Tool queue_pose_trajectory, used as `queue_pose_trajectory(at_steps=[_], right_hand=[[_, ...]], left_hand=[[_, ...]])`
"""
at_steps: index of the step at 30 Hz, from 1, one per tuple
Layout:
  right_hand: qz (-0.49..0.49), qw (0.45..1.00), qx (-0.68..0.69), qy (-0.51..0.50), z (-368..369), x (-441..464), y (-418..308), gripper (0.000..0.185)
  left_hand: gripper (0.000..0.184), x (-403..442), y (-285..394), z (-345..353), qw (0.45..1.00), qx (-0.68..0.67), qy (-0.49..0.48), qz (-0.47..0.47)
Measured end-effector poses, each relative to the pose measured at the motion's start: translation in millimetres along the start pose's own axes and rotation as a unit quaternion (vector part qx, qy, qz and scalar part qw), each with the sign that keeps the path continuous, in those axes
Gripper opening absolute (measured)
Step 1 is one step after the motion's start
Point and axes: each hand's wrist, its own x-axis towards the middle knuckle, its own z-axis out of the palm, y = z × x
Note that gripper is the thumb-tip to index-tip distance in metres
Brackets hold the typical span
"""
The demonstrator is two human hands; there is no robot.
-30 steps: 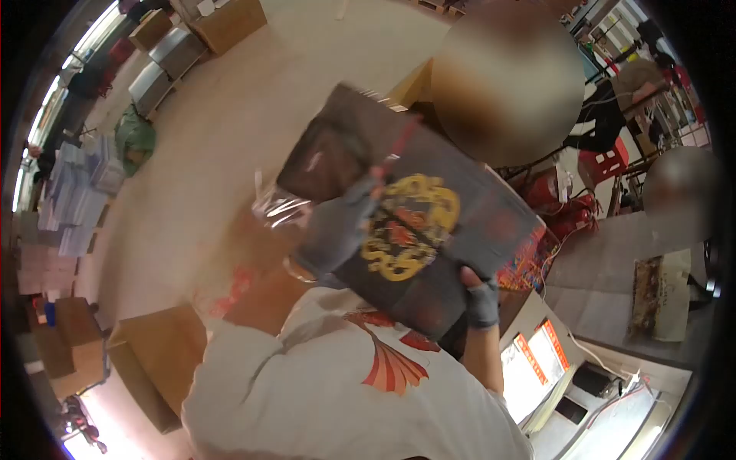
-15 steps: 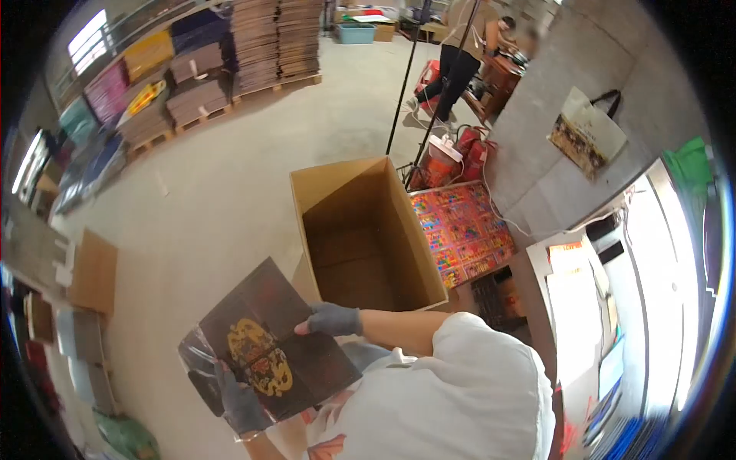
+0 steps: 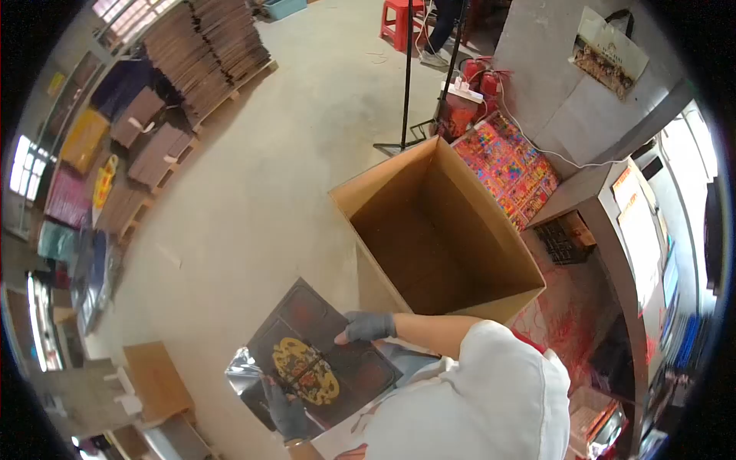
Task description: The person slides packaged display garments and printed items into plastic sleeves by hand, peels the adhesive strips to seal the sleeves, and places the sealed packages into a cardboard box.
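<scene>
A flat dark sheet or bag [image 3: 295, 314] with a round gold dragon emblem is held low in front of my body, turned at an angle. Shiny clear plastic [image 3: 244, 369] shows at its left corner. My left hand [image 3: 287, 414], in a grey glove, grips the lower left edge, with its fingers over the face. From the right, my right hand [image 3: 368, 327], also gloved in grey, holds the upper right edge with the thumb on the face. Just beyond the hands stands a large open cardboard box [image 3: 437, 230]; its visible interior holds nothing.
Right of the box lie colourful printed sheets [image 3: 514, 169], near red fire extinguishers [image 3: 483, 77] and a black stand [image 3: 406, 84]. A grey desk [image 3: 606, 207] is at the right. Pallet stacks [image 3: 207, 54] stand at upper left. A person's legs [image 3: 441, 31] show at the top.
The view has swung from the left side towards the box. The dark item, earlier raised and tilted, is now lower, with both hands on it. The box now appears further right.
</scene>
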Motion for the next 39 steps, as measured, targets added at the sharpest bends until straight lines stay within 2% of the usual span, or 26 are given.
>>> queue_pose_trajectory(at_steps=[1, 2, 3, 4, 5, 7, 9, 12, 15, 17, 18, 19, 22, 23, 25, 26, 29, 30, 33, 34, 35, 36, 37, 39], right_hand=[[0.018, 0.998, -0.062, 0.015, -7.2, 15.3, -10.2, 0.052], [-0.013, 0.998, -0.039, 0.04, -13.5, 36.2, -0.1, 0.052], [-0.008, 0.998, -0.04, 0.049, -6.4, 35.2, -21.4, 0.052], [0.01, 0.996, -0.038, 0.084, 10.3, 32.6, -46.4, 0.052], [0.023, 0.992, -0.039, 0.117, 18.7, 35.0, -69.1, 0.053], [-0.01, 0.991, -0.042, 0.13, 10.9, 44.3, -86.1, 0.053], [-0.048, 0.987, -0.042, 0.149, -19.2, 63.6, -106.2, 0.052], [-0.108, 0.973, -0.016, 0.202, -43.8, 90.0, -133.7, 0.047], [-0.103, 0.962, 0.006, 0.253, -58.4, 121.6, -177.3, 0.044], [-0.122, 0.956, 0.08, 0.253, -75.0, 151.0, -195.9, 0.042], [-0.113, 0.944, 0.081, 0.299, -71.5, 162.3, -215.2, 0.04], [-0.115, 0.944, 0.076, 0.301, -77.2, 176.3, -228.6, 0.04], [-0.211, 0.916, 0.033, 0.34, -88.6, 212.5, -261.7, 0.036], [-0.209, 0.912, 0.04, 0.35, -85.0, 212.7, -279.9, 0.036], [-0.146, 0.902, 0.093, 0.396, -84.8, 207.8, -311.8, 0.031], [-0.197, 0.886, 0.095, 0.41, -105.2, 215.4, -305.0, 0.032], [-0.244, 0.853, 0.077, 0.455, -128.7, 215.7, -325.4, 0.032], [-0.244, 0.85, 0.077, 0.46, -139.5, 216.1, -333.7, 0.032], [-0.197, 0.839, 0.067, 0.503, -168.8, 207.6, -357.0, 0.034], [-0.199, 0.843, 0.078, 0.493, -170.8, 205.8, -373.6, 0.034], [-0.205, 0.847, 0.082, 0.484, -181.5, 202.5, -396.8, 0.035], [-0.278, 0.824, 0.059, 0.491, -194.7, 208.6, -407.2, 0.034], [-0.283, 0.824, 0.063, 0.487, -209.6, 209.9, -422.8, 0.034], [-0.248, 0.835, 0.066, 0.487, -238.2, 212.7, -441.6, 0.029]], left_hand=[[0.07, 24.9, -2.1, -7.5, 1.0, -0.009, -0.005, 0.005], [0.067, 46.3, -0.6, -16.2, 0.996, -0.085, -0.011, -0.032], [0.064, 67.4, 6.1, -34.4, 0.985, -0.156, -0.021, -0.069], [0.063, 88.4, 11.2, -51.5, 0.992, -0.108, -0.033, -0.051], [0.063, 105.9, 7.3, -55.4, 0.992, -0.116, -0.028, -0.045], [0.063, 144.6, -0.9, -66.3, 0.994, -0.089, -0.049, 0.027], [0.064, 202.4, -3.7, -66.4, 0.992, -0.098, -0.054, 0.049], [0.063, 281.5, -19.2, -53.2, 0.976, -0.064, -0.01, 0.21], [0.062, 365.8, -19.8, -58.0, 0.968, -0.101, -0.059, 0.221], [0.062, 423.0, -20.9, -59.3, 0.96, -0.095, -0.066, 0.255], [0.061, 453.8, -20.0, -60.3, 0.953, -0.094, -0.064, 0.281], [0.061, 482.3, -19.8, -61.3, 0.952, -0.098, -0.059, 0.282], [0.061, 561.4, -17.0, -69.6, 0.934, -0.13, -0.084, 0.323], [0.061, 583.8, -11.4, -71.8, 0.93, -0.132, -0.094, 0.329], [0.061, 629.0, 9.7, -78.0, 0.912, -0.135, -0.118, 0.37], [0.061, 647.3, 24.3, -84.5, 0.905, -0.161, -0.175, 0.352], [0.061, 701.3, 57.3, -64.4, 0.884, -0.094, -0.169, 0.426], [0.062, 716.1, 71.7, -64.1, 0.882, -0.091, -0.217, 0.408], [0.062, 756.1, 109.1, -52.0, 0.87, -0.093, -0.224, 0.428], [0.063, 774.9, 109.9, -30.6, 0.851, -0.139, -0.14, 0.487], [0.063, 790.6, 125.8, -35.4, 0.85, -0.136, -0.127, 0.493], [0.063, 802.9, 142.5, -39.6, 0.864, -0.124, -0.151, 0.463], [0.063, 812.2, 153.4, -44.2, 0.878, -0.11, -0.184, 0.429], [0.063, 835.9, 175.8, -47.4, 0.874, -0.119, -0.211, 0.42]])
